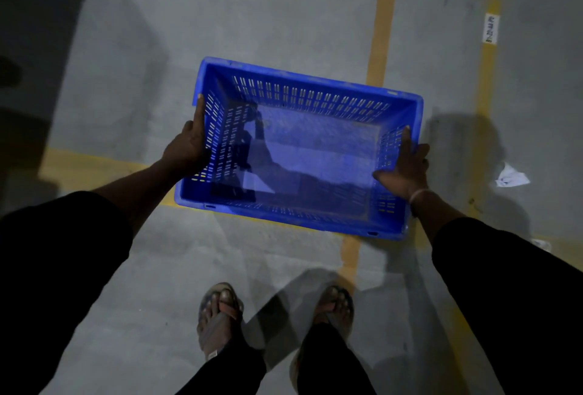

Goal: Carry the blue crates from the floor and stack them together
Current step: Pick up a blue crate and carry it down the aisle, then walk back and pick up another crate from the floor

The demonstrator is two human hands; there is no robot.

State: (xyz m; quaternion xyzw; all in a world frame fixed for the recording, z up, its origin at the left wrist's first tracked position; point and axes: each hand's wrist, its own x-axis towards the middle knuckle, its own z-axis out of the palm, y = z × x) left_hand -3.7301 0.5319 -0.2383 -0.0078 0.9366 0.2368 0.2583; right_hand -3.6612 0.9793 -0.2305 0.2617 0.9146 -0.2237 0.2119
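Observation:
One blue plastic crate (315,88) with slotted walls hangs in front of me above the grey floor, open side up and empty. My left hand (186,145) grips its left short wall, fingers along the rim. On the opposite short wall my right hand (407,170) holds on, thumb inside the crate. Both arms are in dark sleeves. No other crate is in view.
Yellow painted lines (380,25) cross the grey concrete floor beneath the crate. A crumpled scrap of white paper (511,177) lies on the floor at the right. A white label (490,28) sticks to the far right line. My sandalled feet (220,315) stand below the crate.

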